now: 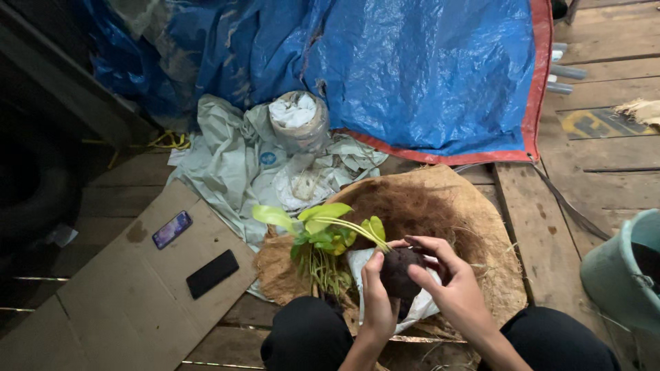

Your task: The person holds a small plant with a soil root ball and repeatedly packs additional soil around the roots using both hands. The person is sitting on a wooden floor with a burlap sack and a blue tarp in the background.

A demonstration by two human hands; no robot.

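Over a heap of brown coconut fibre (440,206) on the wooden floor (591,185), both hands hold one small plant (323,230) by its dark ball of soil (401,271). The left hand (379,299) comes up from below with its fingers curled against the near left side of the ball, thumb pointing up along it. The right hand (454,285) wraps the ball from the right, fingers bent over the top and thumb pressed against the front; neither hand is fully closed, both are cupped around the soil. The plant's pale stems lean to the left from the ball, and its yellow-green leaves hang above the fibre heap. Just under the hands lies a white plastic bag (412,309), partly hidden. To the left, a flat piece of cardboard (124,295) carries two phones (212,273), one dark, one with a lit screen. Behind the heap sit crumpled pale sacks (234,158) and a blue tarp (426,69). A green bucket (619,271) stands at the right edge, well apart from the hands.
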